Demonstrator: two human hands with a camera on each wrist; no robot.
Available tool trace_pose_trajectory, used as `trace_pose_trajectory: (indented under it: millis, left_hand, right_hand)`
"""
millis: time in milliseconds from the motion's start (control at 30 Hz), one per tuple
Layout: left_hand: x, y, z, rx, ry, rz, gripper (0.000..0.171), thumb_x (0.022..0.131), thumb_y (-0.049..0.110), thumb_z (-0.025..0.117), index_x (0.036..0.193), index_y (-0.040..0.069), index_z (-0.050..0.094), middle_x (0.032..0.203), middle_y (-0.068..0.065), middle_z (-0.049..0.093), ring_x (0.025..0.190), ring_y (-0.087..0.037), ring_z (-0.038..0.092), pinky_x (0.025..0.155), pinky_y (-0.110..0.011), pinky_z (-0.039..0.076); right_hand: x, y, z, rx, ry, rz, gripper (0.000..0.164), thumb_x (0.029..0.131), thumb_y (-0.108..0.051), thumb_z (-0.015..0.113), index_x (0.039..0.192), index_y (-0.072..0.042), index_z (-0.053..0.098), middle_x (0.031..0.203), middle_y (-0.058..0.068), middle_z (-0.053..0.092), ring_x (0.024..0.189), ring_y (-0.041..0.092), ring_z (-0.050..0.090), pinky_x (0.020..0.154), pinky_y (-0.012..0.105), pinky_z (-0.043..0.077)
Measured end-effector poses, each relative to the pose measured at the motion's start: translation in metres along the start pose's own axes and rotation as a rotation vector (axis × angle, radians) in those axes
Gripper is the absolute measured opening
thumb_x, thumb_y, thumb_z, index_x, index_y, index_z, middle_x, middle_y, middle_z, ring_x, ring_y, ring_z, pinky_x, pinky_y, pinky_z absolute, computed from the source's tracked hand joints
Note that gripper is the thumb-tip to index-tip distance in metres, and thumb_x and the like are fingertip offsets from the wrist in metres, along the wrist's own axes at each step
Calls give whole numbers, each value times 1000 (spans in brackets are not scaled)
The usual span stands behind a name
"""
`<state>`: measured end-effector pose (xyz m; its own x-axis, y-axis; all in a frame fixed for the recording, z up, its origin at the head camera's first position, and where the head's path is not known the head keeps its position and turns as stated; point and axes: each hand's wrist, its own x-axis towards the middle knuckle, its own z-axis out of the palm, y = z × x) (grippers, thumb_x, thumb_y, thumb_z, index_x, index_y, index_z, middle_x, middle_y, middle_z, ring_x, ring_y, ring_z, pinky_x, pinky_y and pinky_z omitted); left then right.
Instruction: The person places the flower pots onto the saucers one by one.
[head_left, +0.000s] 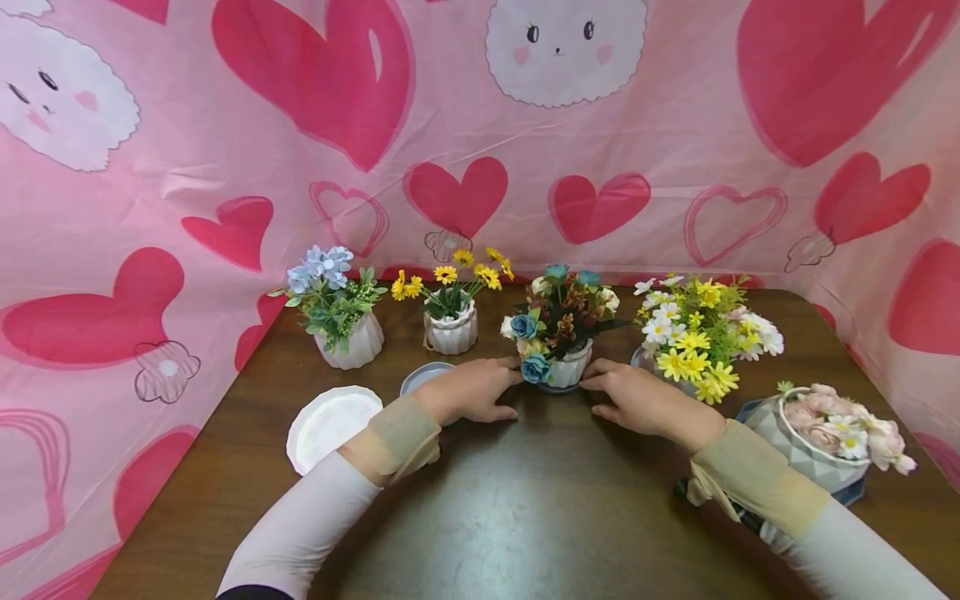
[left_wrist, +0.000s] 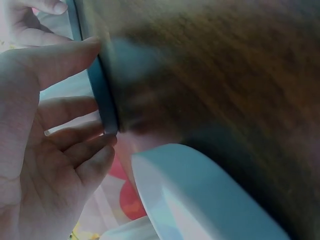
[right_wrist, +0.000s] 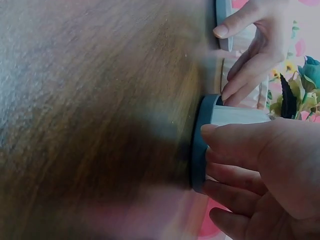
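A white fluted flowerpot (head_left: 570, 367) with blue and cream artificial roses (head_left: 536, 367) and dark reddish foliage stands on a blue-grey saucer (head_left: 559, 389). At the saucer's left side is my left hand (head_left: 477, 389), its fingertips at the rim and its thumb held apart. My right hand (head_left: 637, 398) faces it from the right, fingertips touching the saucer's edge and thumb also spread away. The saucer's rim (right_wrist: 199, 152) lies beside the right fingertips in the right wrist view. In the left wrist view, my left fingers (left_wrist: 75, 107) extend toward the rim, slightly bent.
A white scalloped plate (head_left: 330, 425) and a small blue-grey saucer (head_left: 424, 377) lie left. Pots with blue flowers (head_left: 352, 342) and yellow daisies (head_left: 452, 329) stand behind. Right are yellow-white flowers (head_left: 690, 350) and a faceted pot (head_left: 817, 462) with pink blooms, near my forearm.
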<state>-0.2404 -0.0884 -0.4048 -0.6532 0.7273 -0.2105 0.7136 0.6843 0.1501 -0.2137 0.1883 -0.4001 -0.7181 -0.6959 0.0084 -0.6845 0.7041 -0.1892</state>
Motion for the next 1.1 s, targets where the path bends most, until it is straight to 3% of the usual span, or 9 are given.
trace_pose_trajectory:
  millis: [333, 500, 633, 800, 967, 1100]
  left_hand:
    - [-3, 0, -1, -14, -47, -16, 67, 92, 47, 65, 150, 18, 44, 162, -7, 31, 141, -26, 44, 115, -41, 38]
    - [-13, -1, -3, -44, -9, 5, 69, 92, 48, 65, 150, 17, 43, 160, -8, 33, 143, -24, 41, 117, -40, 36]
    - [-28, -7, -5, -83, 78, 33, 66, 91, 47, 67, 146, 15, 49, 154, -6, 44, 139, -22, 46, 115, -40, 39]
    - [-46, -20, -6, -113, 224, 57, 53, 92, 43, 67, 137, 17, 59, 140, 0, 56, 127, -17, 56, 108, -39, 46]
    - [-59, -37, -8, -107, 400, 50, 46, 90, 39, 70, 130, 15, 64, 129, -1, 63, 120, -17, 60, 104, -39, 49]
    - [-68, -50, -7, -122, 533, 2, 44, 88, 35, 74, 126, 14, 67, 126, -3, 65, 118, -19, 63, 101, -41, 51]
  right_hand:
    - [-5, 2, 4, -29, 29, -21, 36, 88, -15, 74, 121, -2, 69, 123, 15, 62, 104, 28, 67, 83, 42, 57]
    - [-7, -2, 5, -56, 44, -55, 37, 87, -16, 75, 120, -3, 69, 123, 15, 63, 104, 26, 67, 83, 42, 57]
    - [-10, -7, 6, -37, 70, -67, 38, 85, -18, 77, 119, -4, 69, 118, 12, 66, 102, 24, 68, 82, 41, 57]
    - [-12, -19, 5, -9, 99, -153, 32, 85, -18, 77, 115, -8, 71, 109, 5, 69, 98, 18, 69, 82, 38, 57]
    - [-8, -37, 5, -38, 123, -269, 30, 87, -24, 76, 114, -14, 71, 113, 0, 69, 104, 16, 66, 88, 38, 56]
    - [-1, -52, 9, -43, 139, -333, 34, 89, -26, 74, 120, -14, 69, 121, 0, 67, 113, 16, 63, 94, 38, 54]
